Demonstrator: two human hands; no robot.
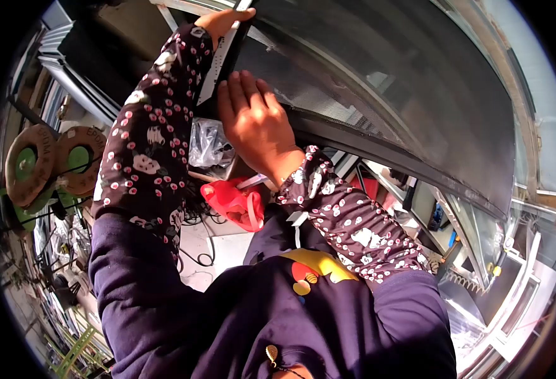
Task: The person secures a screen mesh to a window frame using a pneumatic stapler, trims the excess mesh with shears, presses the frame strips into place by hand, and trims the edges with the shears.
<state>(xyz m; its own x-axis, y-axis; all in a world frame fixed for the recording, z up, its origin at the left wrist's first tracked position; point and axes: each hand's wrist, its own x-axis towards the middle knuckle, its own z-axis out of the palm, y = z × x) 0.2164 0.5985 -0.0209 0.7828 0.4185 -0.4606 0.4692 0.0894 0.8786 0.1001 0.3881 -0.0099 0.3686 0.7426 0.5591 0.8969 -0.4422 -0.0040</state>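
Note:
A large dark mesh panel in a black frame slants across the upper middle and right. At its upper left edge, beside a pale perforated strip, my left hand grips the frame; its thumb reaches over the edge and the other fingers are mostly hidden. Lower down, my right hand lies flat near the frame's corner, back of the hand up, fingers stretched out and close together. Nothing shows in its grasp. Both forearms wear dark flowered sleeves.
Below the right hand are a clear plastic bag and a red bag. Rolls marked EPDM stand at the left, under stacked metal profiles. Black cable lies on the floor. Glass and frames fill the right.

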